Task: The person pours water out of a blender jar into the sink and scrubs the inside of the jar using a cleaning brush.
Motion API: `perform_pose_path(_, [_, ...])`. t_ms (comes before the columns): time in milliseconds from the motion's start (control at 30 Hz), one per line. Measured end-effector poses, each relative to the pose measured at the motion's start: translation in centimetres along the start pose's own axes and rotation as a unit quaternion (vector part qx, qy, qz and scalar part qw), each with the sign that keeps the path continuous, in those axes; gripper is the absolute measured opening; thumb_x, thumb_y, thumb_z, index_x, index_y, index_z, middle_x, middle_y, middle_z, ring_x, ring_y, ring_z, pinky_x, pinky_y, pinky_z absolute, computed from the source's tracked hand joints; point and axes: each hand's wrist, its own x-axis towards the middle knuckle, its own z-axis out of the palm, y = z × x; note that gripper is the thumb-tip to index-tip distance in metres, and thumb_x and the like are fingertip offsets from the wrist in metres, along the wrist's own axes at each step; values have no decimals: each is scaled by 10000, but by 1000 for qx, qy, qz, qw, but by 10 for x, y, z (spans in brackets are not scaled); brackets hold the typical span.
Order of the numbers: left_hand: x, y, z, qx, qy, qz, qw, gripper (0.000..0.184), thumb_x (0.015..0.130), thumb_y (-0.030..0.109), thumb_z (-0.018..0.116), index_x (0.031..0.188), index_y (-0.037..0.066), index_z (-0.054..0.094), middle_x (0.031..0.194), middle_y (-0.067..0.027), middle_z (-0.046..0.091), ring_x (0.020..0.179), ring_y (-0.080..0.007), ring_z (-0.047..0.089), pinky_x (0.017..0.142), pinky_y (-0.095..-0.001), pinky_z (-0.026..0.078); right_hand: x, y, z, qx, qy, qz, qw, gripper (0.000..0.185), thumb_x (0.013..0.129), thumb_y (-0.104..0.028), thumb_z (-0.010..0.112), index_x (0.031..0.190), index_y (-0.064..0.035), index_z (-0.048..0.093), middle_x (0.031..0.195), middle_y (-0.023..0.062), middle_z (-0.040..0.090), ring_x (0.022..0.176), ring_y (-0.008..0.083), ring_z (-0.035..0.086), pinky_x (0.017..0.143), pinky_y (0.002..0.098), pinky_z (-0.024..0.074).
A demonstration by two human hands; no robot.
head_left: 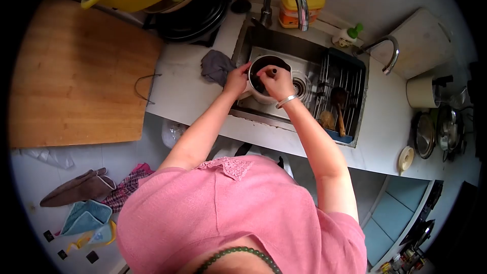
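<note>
Hands at work on a pot in the sink

The pot (259, 96) is inside the sink (299, 40), left of the drain (299, 87). The left hand (236, 81) is partly curled, gripping the pot's side with its thumb near the rim. The right hand (276, 82), inside the pot's mouth, is closed around a small dark handle (273, 72); its lower end is hidden.

A loose left grip could let the pot swing or tip as the right hand pushes. A hard shove rightward might knock it against the rack (350, 61) in the sink's right side. The bracelet (286, 101) could scrape the rim.
</note>
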Motion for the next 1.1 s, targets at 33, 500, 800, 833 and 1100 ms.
perform_pose_path(33, [1, -1, 0, -1, 9, 7, 1000, 464, 847, -37, 419, 1285, -3, 565, 1162, -155, 666, 1020, -185, 641, 875, -273, 478, 3, -2, -5, 46, -4, 27, 999, 143, 799, -102, 623, 862, -2, 704, 752, 150, 685, 682, 222, 664, 650, 292, 498])
perform_pose_path(500, [1, -4, -1, 72, 3, 5, 997, 516, 837, -93, 367, 1321, -24, 531, 1185, -120, 642, 1059, -167, 605, 936, -247, 447, 11, -39, -18, 133, 2, 98, 986, 173, 791, -114, 587, 788, 12, 704, 706, 64, 674, 657, 120, 626, 577, 268, 479])
perform_pose_path(800, [-4, 9, 0, 114, 24, 40, 992, 406, 890, 38, 496, 1290, -4, 555, 1117, -143, 676, 1000, -207, 647, 877, -288, 484, -40, -69, -20, -117, -140, -59, 981, 144, 758, -44, 596, 877, 1, 663, 716, 99, 649, 692, 140, 619, 667, 288, 488])
perform_pose_path(833, [-9, 16, 0, 186, 41, 51, 980, 397, 895, 85, 542, 1286, 21, 561, 1094, -168, 684, 988, -241, 663, 860, -312, 494, -40, -69, -34, -136, -193, -54, 970, 149, 738, -12, 603, 875, 5, 659, 742, 106, 654, 692, 151, 611, 670, 283, 489])
perform_pose_path(1100, [-23, 34, 9, 223, 57, 115, 966, 387, 857, 175, 607, 1234, 86, 600, 983, -200, 677, 895, -357, 654, 767, -400, 510, -1, -82, -121, -197, -265, -126, 935, 222, 719, 18, 610, 919, -24, 697, 897, 163, 680, 812, 306, 660, 738, 350, 528])
